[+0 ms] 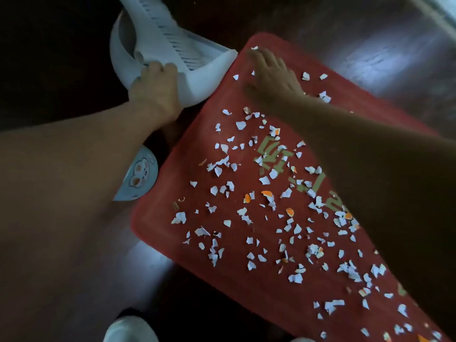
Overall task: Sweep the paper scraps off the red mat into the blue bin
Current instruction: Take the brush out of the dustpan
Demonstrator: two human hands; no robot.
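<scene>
One red mat, one blue bin, perhaps two hundred scraps

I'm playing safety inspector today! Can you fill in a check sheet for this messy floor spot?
Surface: red mat on dark shiny floor.
Job's things: paper scraps, white and some orange, spread over most of the mat; blue bin at its far corner.
Clutter: round cartoon-face disc beside the mat; white object at the bottom edge, unclear.
Grips: left grip holds the bin's rim; right grip rests on the mat near the bin.
Cables: nothing seen.
Surroundings: dim room, glare on the floor.
</scene>
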